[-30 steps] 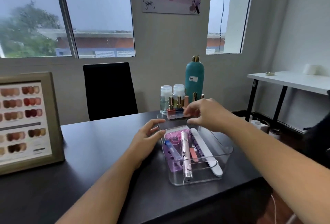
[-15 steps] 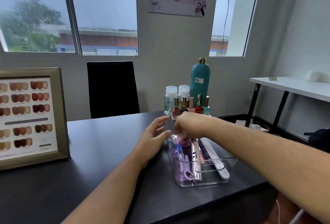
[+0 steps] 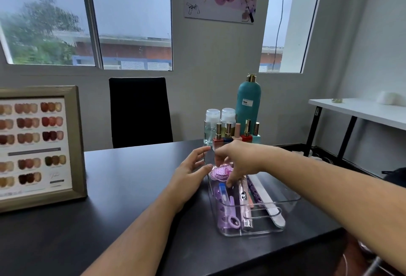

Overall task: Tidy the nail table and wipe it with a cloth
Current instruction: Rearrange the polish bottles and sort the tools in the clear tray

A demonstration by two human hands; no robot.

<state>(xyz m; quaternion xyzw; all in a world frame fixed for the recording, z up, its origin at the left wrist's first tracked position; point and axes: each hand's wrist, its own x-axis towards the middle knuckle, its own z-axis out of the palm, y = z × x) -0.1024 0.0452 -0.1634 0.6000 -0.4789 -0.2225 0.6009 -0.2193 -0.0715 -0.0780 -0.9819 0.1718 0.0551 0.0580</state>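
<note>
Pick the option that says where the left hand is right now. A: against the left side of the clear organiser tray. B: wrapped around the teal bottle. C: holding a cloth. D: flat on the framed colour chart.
A: the left hand rests open against the left wall of the clear organiser tray, while the right hand reaches in among the tools.

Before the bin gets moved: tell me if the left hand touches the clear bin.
Touching. The head view shows the left hand fingertips against the clear bin's left wall.

Organizer tray (image 3: 290, 198) on table (image 3: 131, 187); bottles (image 3: 237, 130) behind; framed chart (image 3: 37, 143) far left.
</note>
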